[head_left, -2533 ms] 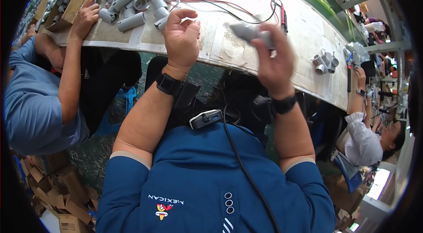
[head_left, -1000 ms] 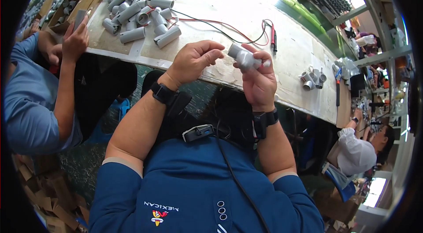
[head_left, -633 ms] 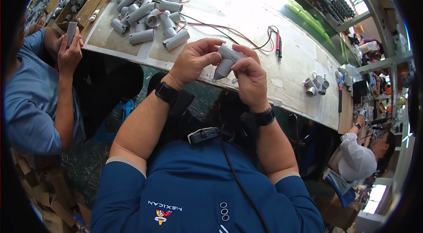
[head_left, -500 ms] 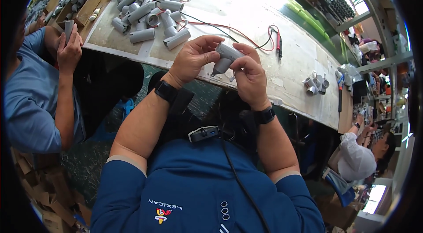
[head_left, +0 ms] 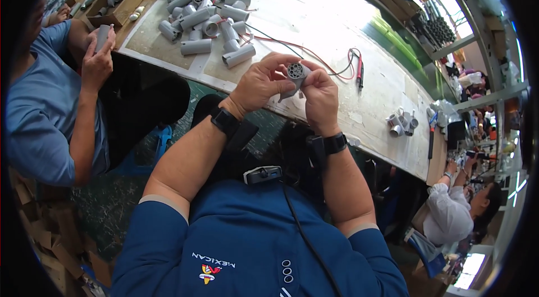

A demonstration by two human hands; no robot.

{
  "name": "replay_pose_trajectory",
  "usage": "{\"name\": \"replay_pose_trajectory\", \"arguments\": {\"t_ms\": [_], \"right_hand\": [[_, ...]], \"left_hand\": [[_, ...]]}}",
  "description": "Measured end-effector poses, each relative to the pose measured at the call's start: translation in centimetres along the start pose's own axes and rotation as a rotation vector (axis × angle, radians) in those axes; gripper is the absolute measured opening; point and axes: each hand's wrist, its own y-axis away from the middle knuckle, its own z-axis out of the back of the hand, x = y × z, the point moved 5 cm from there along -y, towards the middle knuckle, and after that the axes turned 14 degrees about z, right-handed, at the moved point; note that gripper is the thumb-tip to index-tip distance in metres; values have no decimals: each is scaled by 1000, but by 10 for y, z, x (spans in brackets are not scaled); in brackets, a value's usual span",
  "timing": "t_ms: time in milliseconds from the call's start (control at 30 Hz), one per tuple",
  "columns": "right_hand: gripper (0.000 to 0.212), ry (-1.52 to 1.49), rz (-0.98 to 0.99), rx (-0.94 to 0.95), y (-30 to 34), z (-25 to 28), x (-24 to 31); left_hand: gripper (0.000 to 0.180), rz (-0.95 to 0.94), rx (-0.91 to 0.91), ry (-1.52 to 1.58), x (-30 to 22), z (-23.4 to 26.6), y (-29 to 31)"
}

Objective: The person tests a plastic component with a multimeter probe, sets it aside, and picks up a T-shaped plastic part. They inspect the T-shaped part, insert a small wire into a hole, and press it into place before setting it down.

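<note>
Between my two hands, just over the near edge of the table, is a grey plastic T-shaped tube housing. Its round end, with several openings inside the rim, faces up toward me. My left hand pinches it from the left with thumb and fingers. On the other side, my right hand has its fingers closed against the housing. Part of its lower body is covered by my fingers. A heap of similar grey housings, some with red wires, lies beyond my left hand.
Red and black probe leads lie on the table beyond my right hand. Farther right are a small group of grey parts and a red-and-blue-handled tool. At left, a co-worker in a blue shirt holds a grey part beside a cardboard box.
The housing has been turned in my hands, from lying sideways to showing its round end. The co-worker at left has brought both hands together on their part. The whole view has shifted slightly.
</note>
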Motion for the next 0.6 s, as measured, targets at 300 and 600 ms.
{"name": "replay_pose_trajectory", "arguments": {"t_ms": [300, 600], "right_hand": [[16, -37, 187, -113, -13, -26, 47], [18, 154, -56, -114, 31, 16, 6]], "left_hand": [[44, 90, -128, 385, 6, 19, 1], [40, 158, 2, 794, 17, 38, -8]]}}
